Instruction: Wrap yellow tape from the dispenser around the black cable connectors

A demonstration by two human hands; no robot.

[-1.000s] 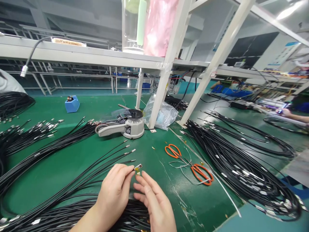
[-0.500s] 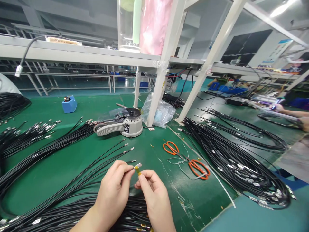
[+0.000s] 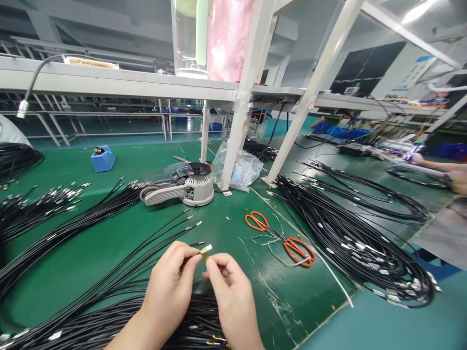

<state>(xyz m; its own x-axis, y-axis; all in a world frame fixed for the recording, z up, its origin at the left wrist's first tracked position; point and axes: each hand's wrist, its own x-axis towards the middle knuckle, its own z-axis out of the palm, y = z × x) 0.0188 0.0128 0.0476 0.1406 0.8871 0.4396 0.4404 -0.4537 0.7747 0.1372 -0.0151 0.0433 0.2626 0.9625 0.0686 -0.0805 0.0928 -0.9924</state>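
My left hand (image 3: 171, 282) pinches a black cable just behind its silver end connector (image 3: 207, 248). Between thumb and forefinger, my right hand (image 3: 230, 287) grips a short strip of yellow tape (image 3: 205, 255), whose upper end lies against the connector. Most of the held cable is hidden by my left hand. Beneath both hands runs a thick bundle of black cables (image 3: 120, 316) with metal ends. Several single cables (image 3: 160, 238) fan out to the left of my hands, tips pointing away from me.
A grey round tape dispenser (image 3: 199, 187) stands ahead. Two orange-handled scissors (image 3: 299, 252) lie right, tangled with thin pale cord. More cable coils (image 3: 350, 238) lie further right, near a co-worker's arm (image 3: 438, 165). A blue tape holder (image 3: 102, 159) sits left, and white posts (image 3: 239, 131) hold a shelf.
The tape has drawn in closer to the connector, and less of it shows between my hands. My right hand has moved slightly up and left. The whole view has shifted a little.
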